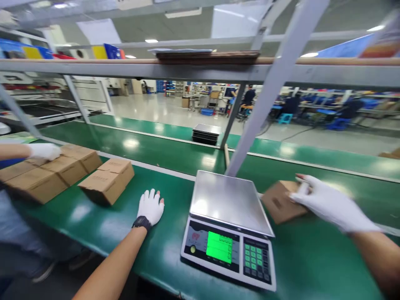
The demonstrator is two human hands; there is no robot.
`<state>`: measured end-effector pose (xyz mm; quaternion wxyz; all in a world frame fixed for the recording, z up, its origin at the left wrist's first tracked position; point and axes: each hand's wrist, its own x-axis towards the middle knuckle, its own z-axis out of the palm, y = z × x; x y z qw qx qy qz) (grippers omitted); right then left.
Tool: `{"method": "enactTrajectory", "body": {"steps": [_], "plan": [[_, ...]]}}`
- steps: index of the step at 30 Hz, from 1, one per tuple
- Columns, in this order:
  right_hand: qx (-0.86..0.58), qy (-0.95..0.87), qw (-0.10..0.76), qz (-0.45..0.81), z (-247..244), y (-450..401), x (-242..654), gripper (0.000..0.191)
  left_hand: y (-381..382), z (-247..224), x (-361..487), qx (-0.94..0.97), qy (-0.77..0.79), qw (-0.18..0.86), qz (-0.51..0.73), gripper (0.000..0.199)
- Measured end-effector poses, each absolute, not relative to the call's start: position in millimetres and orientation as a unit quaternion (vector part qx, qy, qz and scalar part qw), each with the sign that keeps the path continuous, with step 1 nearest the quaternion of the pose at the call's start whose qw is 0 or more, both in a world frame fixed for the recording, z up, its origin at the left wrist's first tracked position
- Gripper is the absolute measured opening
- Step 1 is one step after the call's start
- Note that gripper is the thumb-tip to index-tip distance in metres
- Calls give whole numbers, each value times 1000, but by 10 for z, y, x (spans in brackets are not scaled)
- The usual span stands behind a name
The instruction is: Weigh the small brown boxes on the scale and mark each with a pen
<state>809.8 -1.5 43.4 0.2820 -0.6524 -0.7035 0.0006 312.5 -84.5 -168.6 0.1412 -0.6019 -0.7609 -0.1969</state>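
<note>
Wearing a white glove with some fingertips bare, my left hand [151,207] lies flat on the green bench, fingers spread, between a cardboard box [108,179] and a digital weighing scale [231,204]. A dark watch is on that wrist. To the right of the scale, my gloved right hand [323,200] grips a small brown cardboard box [283,202], which is tilted and slightly blurred. Nothing rests on the scale's metal plate, and its display glows green with digits too blurred to read.
At the left, a co-worker's gloved hand [45,151] touches a group of several cardboard boxes [54,171]. A dark stack with a metallic top [206,133] sits on the far green surface. A slanted white post [265,96] rises behind the scale, under an overhead shelf [125,68].
</note>
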Motion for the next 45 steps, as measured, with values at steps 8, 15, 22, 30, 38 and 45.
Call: {"method": "enactTrajectory", "body": {"steps": [8, 15, 22, 30, 38, 45], "plan": [[-582, -778, 228, 62, 676, -253, 7119, 60, -547, -1907, 3614, -666, -709, 106, -209, 37], [-637, -592, 421, 258, -481, -118, 7788, 45, -583, -1887, 3558, -666, -713, 83, -204, 39], [-730, -524, 391, 200, -1625, -766, 7930, 42, -569, -1833, 3574, -660, -718, 38, -218, 43], [-708, -525, 392, 265, -1590, -809, 7988, 52, -756, -1817, 3829, -606, -733, -74, -298, 45], [-602, -522, 517, 312, -664, -466, 7953, 51, -1124, -1322, 4156, -547, -698, -211, -412, 46], [-449, -703, 477, 277, 440, -404, 7059, 47, -885, -350, 4634, -600, -473, -319, -560, 95]]}}
